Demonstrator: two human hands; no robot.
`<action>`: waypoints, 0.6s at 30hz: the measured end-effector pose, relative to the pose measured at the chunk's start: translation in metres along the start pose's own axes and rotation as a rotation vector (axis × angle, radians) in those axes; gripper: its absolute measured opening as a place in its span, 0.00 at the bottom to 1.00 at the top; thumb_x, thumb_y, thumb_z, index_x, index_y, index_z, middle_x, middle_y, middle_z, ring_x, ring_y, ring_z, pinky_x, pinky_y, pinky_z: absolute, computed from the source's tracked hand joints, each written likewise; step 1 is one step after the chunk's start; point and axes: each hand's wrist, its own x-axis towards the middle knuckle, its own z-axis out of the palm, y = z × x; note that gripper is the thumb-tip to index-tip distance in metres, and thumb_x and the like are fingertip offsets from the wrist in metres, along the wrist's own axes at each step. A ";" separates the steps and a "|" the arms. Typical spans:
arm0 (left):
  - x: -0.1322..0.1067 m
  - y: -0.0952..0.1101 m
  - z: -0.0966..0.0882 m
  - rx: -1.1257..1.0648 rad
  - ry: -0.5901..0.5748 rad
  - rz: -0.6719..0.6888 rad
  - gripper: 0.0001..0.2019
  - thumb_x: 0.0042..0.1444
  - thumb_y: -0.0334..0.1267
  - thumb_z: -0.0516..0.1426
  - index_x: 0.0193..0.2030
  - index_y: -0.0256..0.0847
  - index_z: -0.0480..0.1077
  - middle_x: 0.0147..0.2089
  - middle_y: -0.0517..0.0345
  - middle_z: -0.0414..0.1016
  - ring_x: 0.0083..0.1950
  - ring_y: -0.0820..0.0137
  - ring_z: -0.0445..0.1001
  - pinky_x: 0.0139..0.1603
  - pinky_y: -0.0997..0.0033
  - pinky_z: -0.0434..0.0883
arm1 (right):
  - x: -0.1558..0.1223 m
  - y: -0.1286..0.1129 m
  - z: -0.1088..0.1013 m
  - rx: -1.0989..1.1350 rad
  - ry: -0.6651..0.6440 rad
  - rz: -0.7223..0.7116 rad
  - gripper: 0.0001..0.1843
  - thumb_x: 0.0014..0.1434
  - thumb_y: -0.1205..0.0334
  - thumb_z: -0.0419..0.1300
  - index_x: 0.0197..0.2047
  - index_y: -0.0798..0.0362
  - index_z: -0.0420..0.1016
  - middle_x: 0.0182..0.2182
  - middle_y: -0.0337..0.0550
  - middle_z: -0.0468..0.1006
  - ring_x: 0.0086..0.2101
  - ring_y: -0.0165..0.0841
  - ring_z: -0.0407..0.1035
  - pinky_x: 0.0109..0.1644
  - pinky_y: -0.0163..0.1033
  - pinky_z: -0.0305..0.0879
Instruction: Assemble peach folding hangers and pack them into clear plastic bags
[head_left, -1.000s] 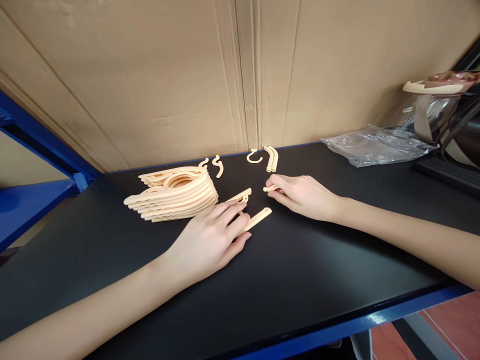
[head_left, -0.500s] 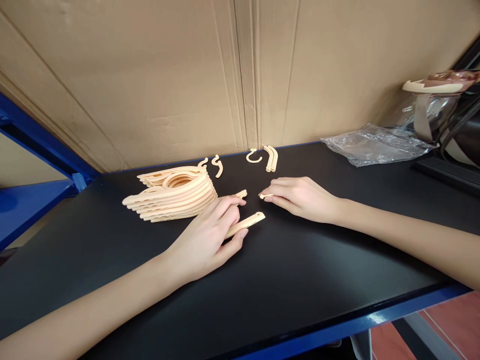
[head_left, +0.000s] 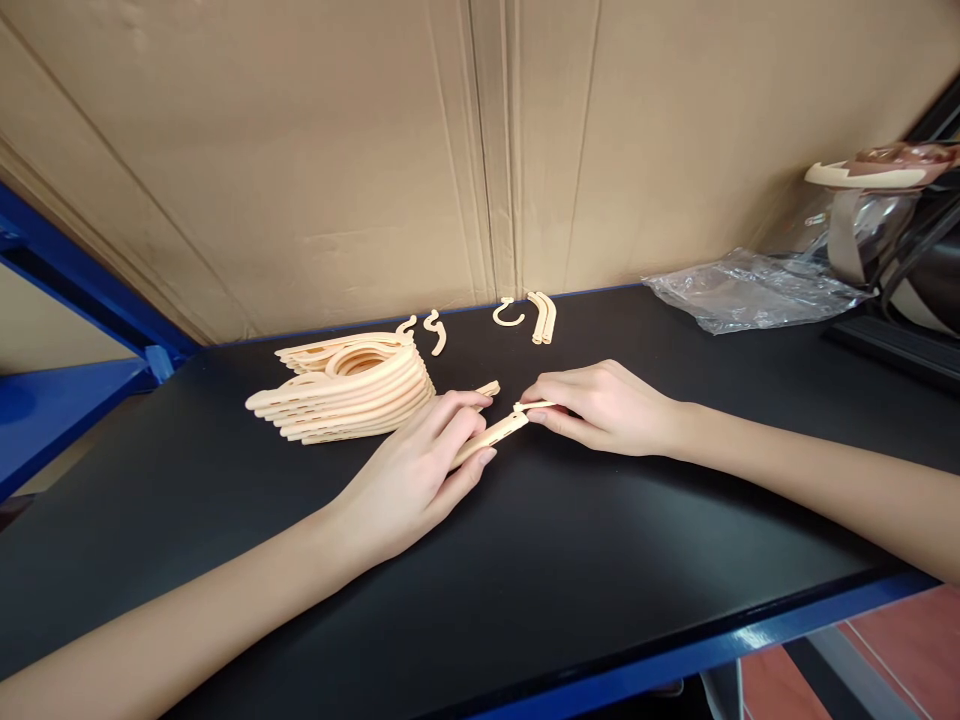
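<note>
My left hand point(head_left: 431, 465) is closed around a cream plastic hanger arm point(head_left: 501, 431), whose free end points right. Another cream piece point(head_left: 489, 389) sticks out past its index finger. Facing it, my right hand point(head_left: 592, 405) pinches a small cream hanger part point(head_left: 534, 405), mostly hidden by the fingers. That part meets the end of the hanger arm. Just left of my left hand lies a stack of cream folding hangers point(head_left: 367, 395). Behind the hands are a loose hanger hook point(head_left: 508, 314) and curved hanger arms point(head_left: 541, 318).
Two small cream pieces, one a curved part point(head_left: 435, 333), lie behind the stack. A clear plastic bag point(head_left: 750, 292) rests at the back right of the black table point(head_left: 637, 560). Cardboard point(head_left: 300, 150) rises along the back edge, and a blue frame post point(head_left: 75, 280) stands at left.
My right hand has shifted slightly, bringing its small part against the hanger arm's end. My left hand has tilted the hanger arm slightly, its end now a little higher and further left.
</note>
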 end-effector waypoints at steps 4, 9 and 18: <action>0.000 -0.001 0.000 0.006 -0.015 0.004 0.09 0.69 0.37 0.46 0.43 0.39 0.66 0.59 0.47 0.64 0.63 0.62 0.65 0.61 0.62 0.66 | -0.001 0.000 -0.001 0.026 -0.014 0.001 0.15 0.70 0.56 0.46 0.44 0.53 0.71 0.32 0.38 0.75 0.25 0.26 0.63 0.28 0.33 0.54; 0.000 -0.001 0.001 -0.007 -0.023 -0.014 0.11 0.69 0.38 0.46 0.43 0.38 0.67 0.63 0.46 0.62 0.65 0.62 0.62 0.64 0.59 0.64 | -0.001 -0.001 -0.002 0.068 -0.020 -0.007 0.13 0.69 0.56 0.48 0.42 0.53 0.69 0.30 0.37 0.73 0.24 0.25 0.60 0.27 0.32 0.52; 0.001 0.000 0.001 -0.040 -0.004 -0.050 0.13 0.69 0.39 0.45 0.38 0.39 0.66 0.64 0.47 0.60 0.65 0.60 0.62 0.64 0.58 0.65 | 0.000 -0.004 -0.001 0.157 -0.075 0.095 0.17 0.68 0.49 0.47 0.33 0.51 0.61 0.23 0.33 0.64 0.21 0.25 0.55 0.26 0.32 0.52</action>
